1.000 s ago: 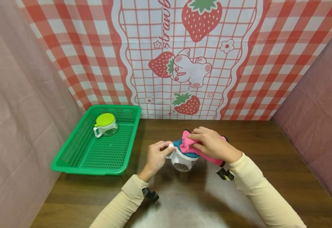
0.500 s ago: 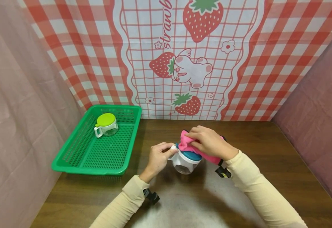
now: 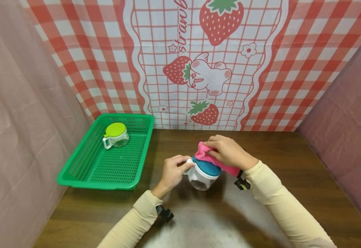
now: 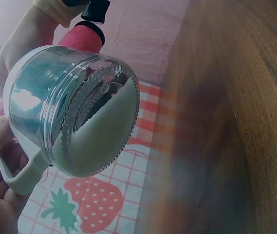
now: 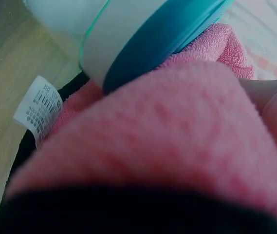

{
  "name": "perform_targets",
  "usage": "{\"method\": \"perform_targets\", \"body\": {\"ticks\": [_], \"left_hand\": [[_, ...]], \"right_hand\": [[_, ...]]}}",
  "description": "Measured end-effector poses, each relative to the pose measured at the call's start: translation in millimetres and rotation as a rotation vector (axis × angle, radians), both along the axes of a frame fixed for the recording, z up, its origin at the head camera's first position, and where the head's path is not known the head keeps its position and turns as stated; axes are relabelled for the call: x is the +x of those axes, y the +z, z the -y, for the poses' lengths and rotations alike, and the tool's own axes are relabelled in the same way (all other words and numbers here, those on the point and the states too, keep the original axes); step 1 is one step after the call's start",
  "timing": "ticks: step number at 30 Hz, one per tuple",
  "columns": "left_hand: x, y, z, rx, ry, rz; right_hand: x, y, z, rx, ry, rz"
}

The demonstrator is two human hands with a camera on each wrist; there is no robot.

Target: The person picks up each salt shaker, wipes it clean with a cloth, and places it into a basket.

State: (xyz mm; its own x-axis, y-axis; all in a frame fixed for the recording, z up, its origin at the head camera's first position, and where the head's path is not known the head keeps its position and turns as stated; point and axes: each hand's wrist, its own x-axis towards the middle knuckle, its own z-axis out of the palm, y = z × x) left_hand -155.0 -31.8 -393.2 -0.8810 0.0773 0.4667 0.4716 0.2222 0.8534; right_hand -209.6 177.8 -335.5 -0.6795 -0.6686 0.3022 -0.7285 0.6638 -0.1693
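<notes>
A clear jar with a blue lid and a white handle is held tilted above the table. My left hand grips the white handle, thumb on top. In the left wrist view the jar's ribbed base faces the camera. My right hand holds a bunched pink cloth with black edging against the lid's far side. The right wrist view shows the cloth large and blurred, touching the blue lid; a white label hangs from its edge.
A green plastic basket stands on the wooden table at the left. Inside it sits a similar jar with a lime-green lid. A red checked strawberry cloth hangs at the back, with pink curtains on both sides.
The cloth and right hand have shifted slightly back across the lid, so more of the blue shows. The jar has moved a little to the right and toward me, with the left hand on its handle.
</notes>
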Motion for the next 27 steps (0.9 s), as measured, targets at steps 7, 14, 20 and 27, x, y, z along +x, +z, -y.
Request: {"method": "perform_targets", "body": {"ticks": [7,14,20,27], "left_hand": [[-18.3,-31.4,-0.4,-0.019,0.014,-0.02],[-18.3,-34.5,-0.1,0.007,0.03,-0.051],[-19.4,-34.6,0.9,0.053,0.063,-0.046],[-20.6,-33.9,1.4,0.088,0.113,0.014]], "right_hand": [[-4.8,-3.7,-5.8,0.001,-0.037,0.016],[-5.3,-6.7,-11.4,0.005,-0.06,0.036],[-4.3,-7.3,-17.7,0.011,-0.072,0.049],[-2.4,-10.7,-25.2,0.0,-0.076,0.077]]}}
